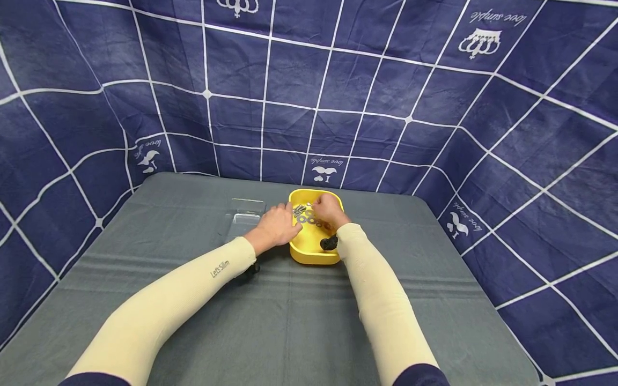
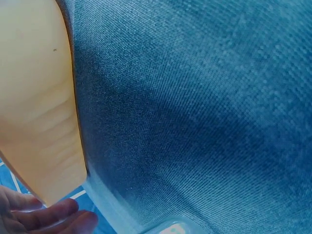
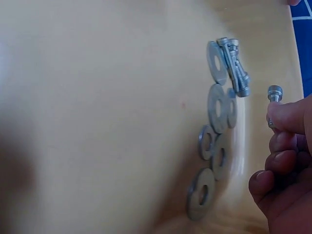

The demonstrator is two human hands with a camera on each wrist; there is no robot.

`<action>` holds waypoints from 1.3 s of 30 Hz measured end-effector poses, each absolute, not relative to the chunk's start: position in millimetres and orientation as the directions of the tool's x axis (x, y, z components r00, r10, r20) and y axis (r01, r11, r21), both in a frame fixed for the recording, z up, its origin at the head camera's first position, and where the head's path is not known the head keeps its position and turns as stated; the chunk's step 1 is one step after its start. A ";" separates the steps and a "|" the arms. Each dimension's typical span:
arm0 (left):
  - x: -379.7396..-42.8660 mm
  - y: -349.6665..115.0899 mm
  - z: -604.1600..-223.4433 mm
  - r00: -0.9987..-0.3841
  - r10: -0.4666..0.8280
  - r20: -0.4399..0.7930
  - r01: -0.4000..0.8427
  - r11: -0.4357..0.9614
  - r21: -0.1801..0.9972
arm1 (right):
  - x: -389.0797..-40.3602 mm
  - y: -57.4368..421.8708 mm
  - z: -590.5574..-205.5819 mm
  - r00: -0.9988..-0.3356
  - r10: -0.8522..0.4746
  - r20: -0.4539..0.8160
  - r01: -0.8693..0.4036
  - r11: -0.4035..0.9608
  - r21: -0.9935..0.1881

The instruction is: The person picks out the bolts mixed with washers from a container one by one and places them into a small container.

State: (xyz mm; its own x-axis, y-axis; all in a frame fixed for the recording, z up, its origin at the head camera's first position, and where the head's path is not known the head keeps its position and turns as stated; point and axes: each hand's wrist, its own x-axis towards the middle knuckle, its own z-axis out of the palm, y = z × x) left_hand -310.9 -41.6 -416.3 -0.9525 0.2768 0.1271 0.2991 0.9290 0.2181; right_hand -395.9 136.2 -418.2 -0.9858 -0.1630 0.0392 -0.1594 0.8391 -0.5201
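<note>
A yellow plastic bin (image 1: 316, 258) stands near the middle of the grey cloth. My right hand (image 1: 329, 208) is inside it, thumb and fingers pinching a small socket-head bolt (image 3: 275, 92) by its shank, head up. Just left of that hand, in the right wrist view, several similar bolts (image 3: 235, 68) lie bunched together on the bin's floor. A string of flat metal washers (image 3: 218, 108) of different sizes runs along beside them, some overlapping. My left hand (image 1: 277, 225) rests at the bin's left rim, thumb reaching over it; its extended fingers (image 2: 53, 214) show by the bin's corner.
Left of the bin stands a clear plastic box (image 1: 245, 220), partly behind the left hand. The grey cloth (image 1: 289, 321) covers the table. Blue curtains (image 1: 289, 123) with white grid lines hang at the back and sides.
</note>
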 end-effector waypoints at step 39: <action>-309.2 -94.0 -399.0 -0.934 0.276 0.226 0.307 0.945 0.114 | -384.8 137.7 -386.0 -0.921 -0.383 0.069 -0.361 0.778 -0.514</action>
State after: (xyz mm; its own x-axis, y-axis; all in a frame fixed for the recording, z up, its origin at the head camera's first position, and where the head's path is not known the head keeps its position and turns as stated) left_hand -309.2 -94.0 -399.0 -0.9341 0.2762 0.2263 0.3069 0.9449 0.1135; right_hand -384.8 137.7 -386.0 -0.9214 -0.3825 0.0689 -0.3614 0.7779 -0.5141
